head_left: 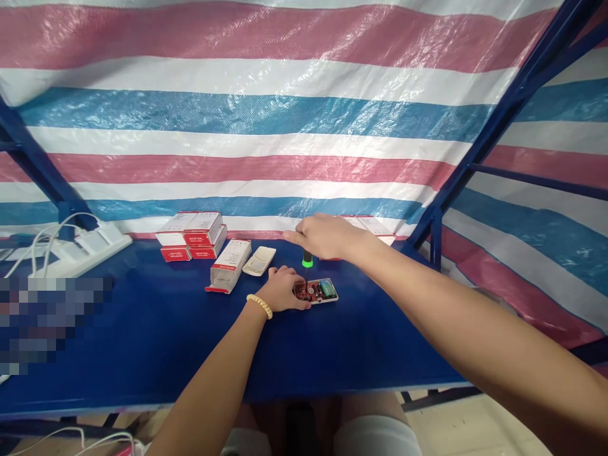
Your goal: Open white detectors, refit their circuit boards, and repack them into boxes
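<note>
A small device with its red circuit board (313,291) exposed lies on the blue table. My left hand (284,289) grips the left end of its white casing, thumb along the near edge. Above the board, my right hand (327,235) is closed around the top of a screwdriver (308,261) with a black and green handle. The screwdriver stands upright, its shaft pointing down at the board; I cannot tell whether the tip sits in a screw. A cream-coloured cover (259,261) rests on the table just beyond my left hand.
An open white and red box (230,266) lies left of the cover. Stacked similar boxes (192,235) stand at the back left, and more boxes (375,228) are behind my right wrist. A white power strip (85,247) with plugged cables sits at the far left. Striped sheeting (266,114) hangs behind.
</note>
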`<state>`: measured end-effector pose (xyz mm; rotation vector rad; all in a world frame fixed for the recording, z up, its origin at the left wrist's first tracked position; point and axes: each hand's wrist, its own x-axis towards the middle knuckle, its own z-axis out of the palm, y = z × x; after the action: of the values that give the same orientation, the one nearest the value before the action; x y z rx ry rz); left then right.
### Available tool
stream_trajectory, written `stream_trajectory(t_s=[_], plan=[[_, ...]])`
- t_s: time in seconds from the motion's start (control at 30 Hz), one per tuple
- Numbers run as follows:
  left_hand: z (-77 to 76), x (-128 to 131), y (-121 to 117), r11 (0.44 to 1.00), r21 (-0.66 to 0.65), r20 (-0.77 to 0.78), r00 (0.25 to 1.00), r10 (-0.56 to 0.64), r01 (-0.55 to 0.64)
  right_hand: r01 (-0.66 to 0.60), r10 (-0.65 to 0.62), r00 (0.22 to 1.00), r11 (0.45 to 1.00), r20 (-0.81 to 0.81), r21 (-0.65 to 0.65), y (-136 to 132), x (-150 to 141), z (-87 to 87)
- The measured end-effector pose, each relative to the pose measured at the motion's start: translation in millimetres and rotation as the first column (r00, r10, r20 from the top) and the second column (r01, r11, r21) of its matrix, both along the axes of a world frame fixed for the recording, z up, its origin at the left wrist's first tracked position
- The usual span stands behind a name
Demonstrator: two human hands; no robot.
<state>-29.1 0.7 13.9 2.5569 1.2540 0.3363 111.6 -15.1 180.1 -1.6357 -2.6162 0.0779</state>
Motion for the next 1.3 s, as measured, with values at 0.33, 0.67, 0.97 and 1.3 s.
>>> stream_trajectory(t_s=[0.33,0.67,0.97,1.3], plan=[[-4.0,0,1,1.000,0.007,0.026,1.000,-0.008,0.007,-0.155,0.136,0.978,0.981,-0.161,-0.115,3,16,1.5],[-5.4,1,1,1.000,0.003,0.014,1.000,0.014,-0.014,-0.102,0.112,0.989,0.990,0.098,-0.102,-4,11,12.4],[-6.0,1,1,1.000,0.010,0.024,1.000,0.011,-0.011,-0.113,0.105,0.993,0.964,-0.047,-0.242,-1,24,10.0],[-5.3,0,1,1.000,-0.001,0.030,0.999,0.010,-0.010,0.088,-0.076,0.996,0.950,0.051,-0.301,-3,15,11.3]])
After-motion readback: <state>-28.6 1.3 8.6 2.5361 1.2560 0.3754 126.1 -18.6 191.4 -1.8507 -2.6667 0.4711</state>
